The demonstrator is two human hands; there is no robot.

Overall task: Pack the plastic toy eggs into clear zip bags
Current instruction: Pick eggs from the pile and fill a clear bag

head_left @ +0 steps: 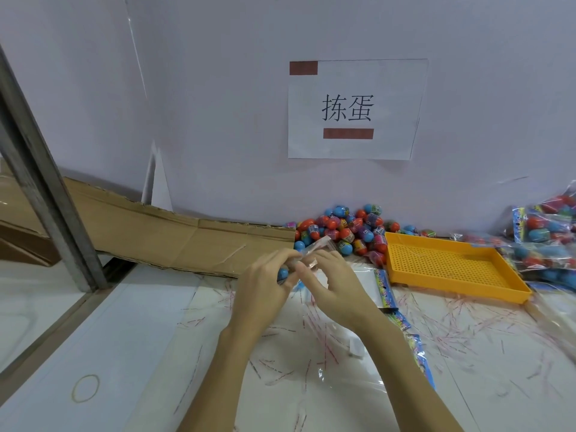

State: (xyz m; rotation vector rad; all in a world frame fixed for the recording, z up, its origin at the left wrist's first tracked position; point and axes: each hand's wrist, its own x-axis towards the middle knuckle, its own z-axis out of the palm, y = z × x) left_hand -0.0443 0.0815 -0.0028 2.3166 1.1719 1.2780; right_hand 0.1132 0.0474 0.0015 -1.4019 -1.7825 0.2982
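Observation:
A clear zip bag (pixel 314 248) is held up above the table between both hands, its top edge sticking out above the fingers. My left hand (pixel 265 285) grips its lower part, where a blue toy egg (pixel 283 273) shows inside. My right hand (pixel 335 283) pinches the bag near its top, fingers curled. A heap of loose red, blue and purple toy eggs (pixel 346 229) lies against the wall just behind the hands. Filled bags of eggs (pixel 548 238) pile up at the far right.
A yellow perforated tray (pixel 448 263) stands right of the hands. Empty bags with blue header cards (pixel 386 289) lie below it. Thin red-and-white strips (pixel 324 347) litter the white table. Torn cardboard (pixel 174 235) leans at the back left. A rubber band (pixel 85 388) lies near the front left.

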